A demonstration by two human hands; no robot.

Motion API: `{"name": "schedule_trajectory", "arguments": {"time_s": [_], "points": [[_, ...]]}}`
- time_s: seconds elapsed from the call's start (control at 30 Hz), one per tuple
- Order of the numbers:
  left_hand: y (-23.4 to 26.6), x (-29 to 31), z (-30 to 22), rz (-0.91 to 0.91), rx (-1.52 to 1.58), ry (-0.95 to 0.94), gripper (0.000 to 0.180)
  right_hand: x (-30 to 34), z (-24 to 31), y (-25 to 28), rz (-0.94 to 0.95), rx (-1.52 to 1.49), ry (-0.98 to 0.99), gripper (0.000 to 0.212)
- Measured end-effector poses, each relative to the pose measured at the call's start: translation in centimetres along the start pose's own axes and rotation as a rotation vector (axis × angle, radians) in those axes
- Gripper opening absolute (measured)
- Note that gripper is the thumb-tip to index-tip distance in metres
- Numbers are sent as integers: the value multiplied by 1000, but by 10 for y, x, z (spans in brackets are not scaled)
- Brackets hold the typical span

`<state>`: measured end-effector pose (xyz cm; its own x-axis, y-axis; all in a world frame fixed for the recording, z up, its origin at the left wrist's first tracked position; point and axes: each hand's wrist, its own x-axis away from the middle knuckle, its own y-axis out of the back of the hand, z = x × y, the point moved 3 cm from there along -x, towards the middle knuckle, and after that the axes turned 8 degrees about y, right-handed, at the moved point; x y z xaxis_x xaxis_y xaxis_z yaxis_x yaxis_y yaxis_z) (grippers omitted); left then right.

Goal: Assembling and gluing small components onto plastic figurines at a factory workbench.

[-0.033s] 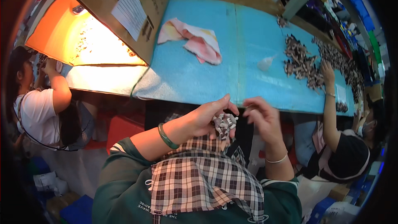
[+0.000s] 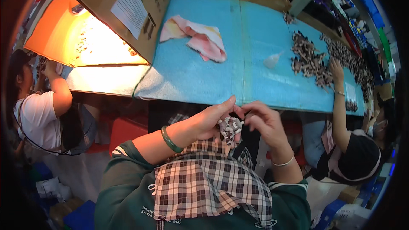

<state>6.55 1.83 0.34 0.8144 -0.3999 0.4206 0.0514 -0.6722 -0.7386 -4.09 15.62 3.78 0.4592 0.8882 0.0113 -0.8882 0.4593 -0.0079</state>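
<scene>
A handful of small grey-and-white pieces [image 2: 230,128], possibly little figures, lies in my left hand [image 2: 209,121]. My left fingers curl around the pieces, and the thumb and index finger reach forward past them. My right hand [image 2: 265,123] is just right of the handful, its fingers bent together close to the left fingertips. Anything between those right fingers is too small or hidden to make out. Both hands are above my lap, just short of the blue table's [image 2: 200,81] near edge.
A pink-and-white cloth [image 2: 200,42] and a small translucent bottle [image 2: 272,61] lie on the table. At right, a co-worker's hand [image 2: 336,72] touches a pile of similar pieces [image 2: 307,57]. A cardboard box [image 2: 128,13], brightly lit inside, stands at left; another person sits beyond it.
My right hand has moved slightly left, its fingers now closer to the left fingertips and more bent together. My left hand keeps the handful. The whole view has shifted a little.
</scene>
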Motion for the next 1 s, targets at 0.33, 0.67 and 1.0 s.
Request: {"name": "schedule_trajectory", "arguments": {"time_s": [0.33, 0.67, 1.0], "points": [[-6, 11, 47, 109, 123, 30, 63, 54, -60, -29, -84, -537, -176, 30], [9, 14, 71, -74, 74, 59, 35, 77, -85, -51, -114, -732, -345, 21], [10, 11, 77, -223, 6, 163, 29, 79, -99, -49, -73, -625, -454, 16]]}}
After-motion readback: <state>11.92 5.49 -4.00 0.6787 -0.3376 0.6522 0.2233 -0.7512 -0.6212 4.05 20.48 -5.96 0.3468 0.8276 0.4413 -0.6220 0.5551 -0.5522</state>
